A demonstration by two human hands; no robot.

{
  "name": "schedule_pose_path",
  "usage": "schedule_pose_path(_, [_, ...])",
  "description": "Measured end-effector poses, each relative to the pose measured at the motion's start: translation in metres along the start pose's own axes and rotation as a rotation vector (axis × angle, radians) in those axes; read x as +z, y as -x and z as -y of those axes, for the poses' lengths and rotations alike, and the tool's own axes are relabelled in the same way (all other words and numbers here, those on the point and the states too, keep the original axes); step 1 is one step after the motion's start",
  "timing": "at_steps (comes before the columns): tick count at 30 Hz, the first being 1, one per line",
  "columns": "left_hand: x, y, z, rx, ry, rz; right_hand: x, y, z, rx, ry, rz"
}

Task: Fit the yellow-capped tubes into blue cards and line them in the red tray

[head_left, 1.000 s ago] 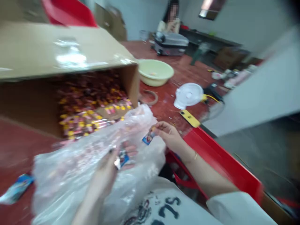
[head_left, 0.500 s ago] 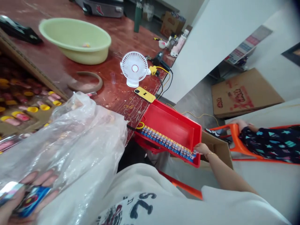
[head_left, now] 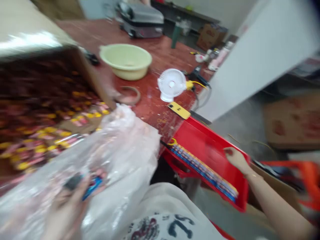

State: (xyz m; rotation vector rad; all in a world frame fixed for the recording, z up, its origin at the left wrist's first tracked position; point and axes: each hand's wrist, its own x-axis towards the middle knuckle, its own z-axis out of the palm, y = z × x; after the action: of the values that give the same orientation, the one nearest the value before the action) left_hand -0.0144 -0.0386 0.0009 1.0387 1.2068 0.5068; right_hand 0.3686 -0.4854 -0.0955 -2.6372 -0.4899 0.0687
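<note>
The person wore a loose, pale top [head_left: 163, 198], its front printed with large dark characters [head_left: 180, 227] beside a blurred dark-and-reddish motif [head_left: 147, 229], while a thin bracelet [head_left: 255, 175] circled the wrist behind the bare right hand [head_left: 237, 160].

The left hand [head_left: 67, 206] is smeared by motion, and the blue packet [head_left: 92, 188] in it is partly covered, so its print can't be read. The right hand [head_left: 236, 160] is blurred too; whether anything's pinched there can't be told. The row of packets [head_left: 205, 168] is kinda mushed together, so no count can be made. The big carton [head_left: 22, 20] gets chopped off by the left edge, the clear bag [head_left: 127, 143] by the bottom one.
</note>
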Motion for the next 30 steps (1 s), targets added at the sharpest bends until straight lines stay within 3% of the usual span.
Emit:
schedule_pose_path(3, [0.007, 0.011, -0.005, -0.002, 0.157, 0.029, 0.04, -0.05, 0.117, -0.311, -0.211, 0.065])
schedule_pose_path(5, [0.008, 0.012, -0.009, -0.001, 0.189, 0.036, 0.065, -0.062, 0.22, -0.629, -0.392, 0.141])
schedule_pose_path(7, [0.007, 0.011, -0.011, 0.02, 0.228, 0.021, 0.087, -0.056, 0.327, -0.908, -0.531, 0.245])
schedule_pose_path(8, [0.006, 0.012, -0.011, 0.032, 0.253, 0.009, 0.099, -0.049, 0.377, -0.975, -0.581, 0.291])
schedule_pose_path(10, [0.004, 0.013, -0.009, 0.062, 0.316, -0.019, 0.127, -0.034, 0.464, -0.958, -0.626, 0.469])
schedule_pose_path(13, [-0.001, 0.015, -0.005, 0.085, 0.389, -0.025, 0.174, -0.012, 0.548, -0.93, -0.584, 0.635])
schedule_pose_path(15, [-0.004, 0.016, -0.004, 0.081, 0.416, -0.021, 0.197, -0.002, 0.573, -0.892, -0.562, 0.686])
schedule_pose_path(18, [-0.009, 0.016, -0.006, 0.061, 0.406, 0.013, 0.205, 0.002, 0.576, -0.806, -0.588, 0.724])
schedule_pose_path(22, [-0.011, 0.011, -0.011, 0.038, 0.366, 0.083, 0.167, -0.008, 0.543, -0.686, -0.677, 0.75])
schedule_pose_path(23, [-0.01, 0.01, -0.013, 0.038, 0.362, 0.086, 0.154, -0.01, 0.532, -0.637, -0.713, 0.833])
schedule_pose_path(27, [-0.001, 0.004, -0.018, 0.082, 0.336, 0.119, 0.113, -0.002, 0.495, -0.294, -1.013, 1.403])
schedule_pose_path(28, [0.0, 0.004, -0.019, 0.102, 0.324, 0.126, 0.107, 0.003, 0.49, -0.227, -1.11, 1.451])
schedule_pose_path(30, [0.003, 0.004, -0.023, 0.153, 0.299, 0.144, 0.1, 0.012, 0.485, -0.211, -1.245, 1.361])
